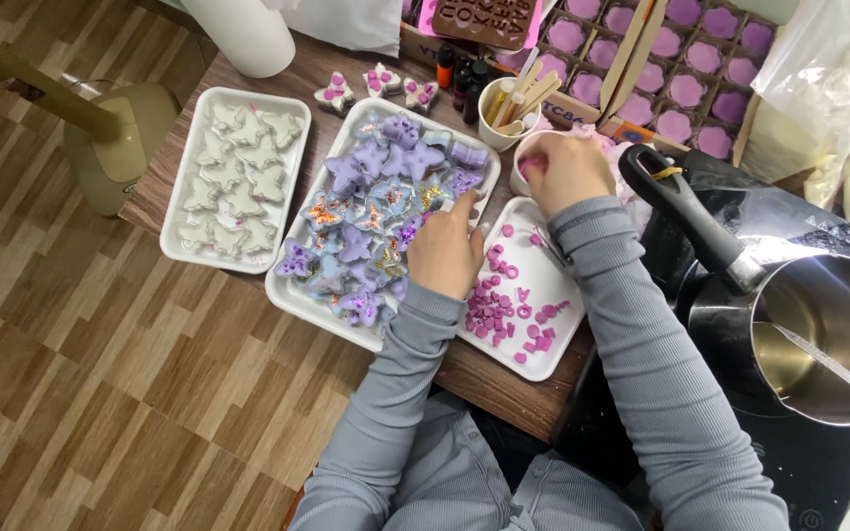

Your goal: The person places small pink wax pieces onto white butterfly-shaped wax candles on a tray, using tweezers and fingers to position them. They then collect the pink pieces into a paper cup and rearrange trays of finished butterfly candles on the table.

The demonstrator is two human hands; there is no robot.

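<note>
Left hand (445, 251): we rest it on the tray of purple butterflies (292, 295), fingers touching pieces.
Right hand (568, 169): we reach into a white cup (520, 177).
Small tray (553, 366): pink letters.
Pot (819, 339): right.

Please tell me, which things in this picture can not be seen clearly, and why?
Head view:
- Right hand: fingertips hidden inside the small white cup.
- Left hand: covers part of the middle tray.
- Steel pot: contents unclear from glare.
- Purple mould tray: cut off by the top edge.

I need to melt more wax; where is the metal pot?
The metal pot sits at the right edge of the head view, beside the right hand's sleeve.
</note>
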